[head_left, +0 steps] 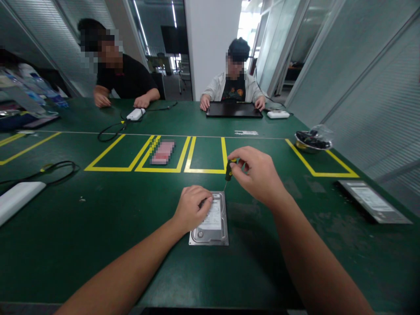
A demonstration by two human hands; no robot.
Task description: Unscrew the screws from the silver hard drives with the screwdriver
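A silver hard drive (215, 238) with a white label lies flat on the green table before me. My left hand (193, 208) presses on its left and far side, fingers bent around the edge and thumb over the label. Between the fingertips of my right hand (254, 173) is a screwdriver (229, 171) with a black and yellow handle. Its thin shaft points down, slightly tilted, with the tip at the drive's far right corner. Whether the tip sits in a screw is too small to tell.
A second hard drive (374, 199) lies to the right. Behind it stands a bowl (313, 144) of dark small parts. Yellow tape outlines (205, 171) mark the table; one holds a blurred pink item (163, 153). White device (19, 199) with cable at left. Two people sit opposite, one holding a black panel (233, 110).
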